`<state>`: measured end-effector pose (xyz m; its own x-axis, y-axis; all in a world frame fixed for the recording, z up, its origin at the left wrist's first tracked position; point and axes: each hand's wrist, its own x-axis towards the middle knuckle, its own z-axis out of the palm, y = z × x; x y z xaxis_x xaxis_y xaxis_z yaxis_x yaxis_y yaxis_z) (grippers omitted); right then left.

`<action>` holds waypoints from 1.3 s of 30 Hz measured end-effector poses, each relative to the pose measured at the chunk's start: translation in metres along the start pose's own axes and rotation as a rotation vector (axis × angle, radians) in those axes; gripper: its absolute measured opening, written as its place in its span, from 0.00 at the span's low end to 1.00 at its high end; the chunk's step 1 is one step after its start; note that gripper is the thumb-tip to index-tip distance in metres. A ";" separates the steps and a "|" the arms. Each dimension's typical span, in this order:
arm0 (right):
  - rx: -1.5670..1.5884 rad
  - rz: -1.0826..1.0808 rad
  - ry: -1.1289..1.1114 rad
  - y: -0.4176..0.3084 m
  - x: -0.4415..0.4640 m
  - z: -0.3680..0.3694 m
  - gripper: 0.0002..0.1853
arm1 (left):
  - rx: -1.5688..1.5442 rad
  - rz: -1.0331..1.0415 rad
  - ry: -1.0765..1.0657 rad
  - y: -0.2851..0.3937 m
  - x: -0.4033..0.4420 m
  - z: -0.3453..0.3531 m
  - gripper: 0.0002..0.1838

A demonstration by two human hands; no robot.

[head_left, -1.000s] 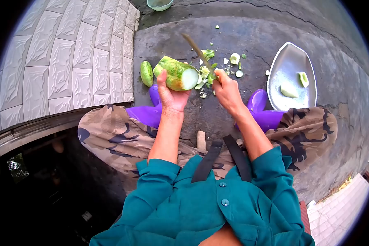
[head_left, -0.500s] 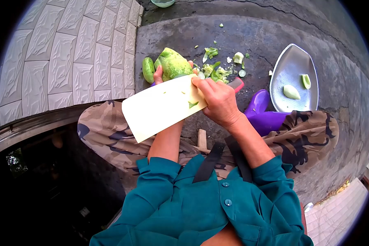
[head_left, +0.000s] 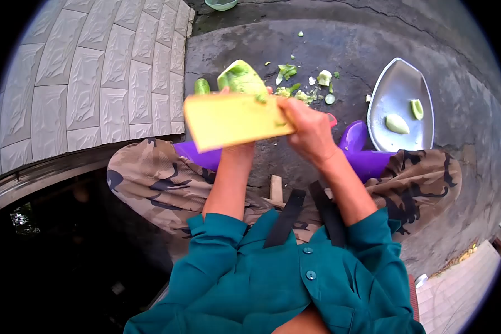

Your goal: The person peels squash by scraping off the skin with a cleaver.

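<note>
My right hand (head_left: 312, 128) grips a cleaver (head_left: 234, 119) with a broad, pale-yellow-looking blade, slightly blurred. A bit of its red handle shows beyond the fist, and green scraps cling to the blade. Behind the blade is a cut green gourd (head_left: 242, 78), its hollowed inner side facing up. My left hand (head_left: 242, 149) holds the gourd from below; the blade covers most of that hand, leaving a thumb tip and fingertip visible at the gourd's edges. A whole small green gourd (head_left: 202, 86) lies on the ground to the left.
Gourd scraps (head_left: 303, 96) and peelings (head_left: 286, 71) litter the concrete. At right, a silver boat-shaped basin (head_left: 398, 100) holds two pale gourd pieces. Purple boots (head_left: 353, 136) flank the work. A tiled wall (head_left: 117, 72) stands left, and a green bowl (head_left: 221, 4) sits at the top.
The cleaver has moved up and tilted, its blade now more edge-on and higher across the gourd. The gourd has turned, showing more of its hollowed side.
</note>
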<state>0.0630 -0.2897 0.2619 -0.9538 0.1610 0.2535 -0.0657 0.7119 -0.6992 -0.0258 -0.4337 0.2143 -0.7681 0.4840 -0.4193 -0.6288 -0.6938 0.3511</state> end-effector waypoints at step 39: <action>-0.106 0.442 -0.051 0.062 -0.008 0.002 0.11 | 0.112 -0.219 -0.219 -0.006 -0.027 0.022 0.32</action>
<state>0.0656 -0.2486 0.2154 -0.8972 0.4326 -0.0888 0.3782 0.6488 -0.6603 -0.0034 -0.4309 0.2416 -0.6134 0.7268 -0.3092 -0.7819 -0.5035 0.3677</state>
